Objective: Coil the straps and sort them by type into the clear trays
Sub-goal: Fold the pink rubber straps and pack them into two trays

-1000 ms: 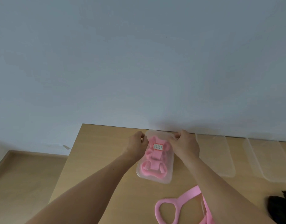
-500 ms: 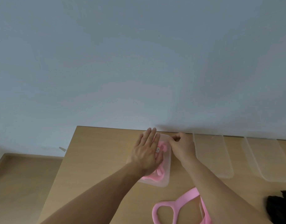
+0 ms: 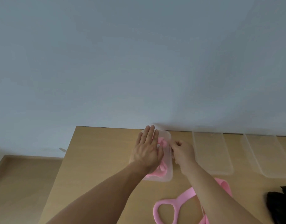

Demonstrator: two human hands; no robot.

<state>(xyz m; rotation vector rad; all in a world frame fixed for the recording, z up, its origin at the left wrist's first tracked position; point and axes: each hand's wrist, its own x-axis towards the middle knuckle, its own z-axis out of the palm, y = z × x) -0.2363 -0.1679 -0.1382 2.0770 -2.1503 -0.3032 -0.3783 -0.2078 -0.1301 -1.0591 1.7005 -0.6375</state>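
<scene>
A clear tray [image 3: 169,167] sits at the back of the wooden table [image 3: 98,159] with coiled pink straps [image 3: 162,171] inside. My left hand [image 3: 147,149] lies flat, fingers spread, on top of those straps and presses them down. My right hand [image 3: 181,150] is curled at the tray's right wall; I cannot tell if it pinches the rim. A loose pink strap [image 3: 179,202] lies looped on the table near me, partly under my right forearm.
Two more clear trays [image 3: 210,152] [image 3: 265,156] stand in a row to the right, along the wall. A black strap bundle [image 3: 279,206] lies at the right edge. The table's left edge drops to the floor [image 3: 26,183].
My left hand went from gripping the tray's far corner to lying flat on the straps. My right hand slid from the far rim down along the right wall.
</scene>
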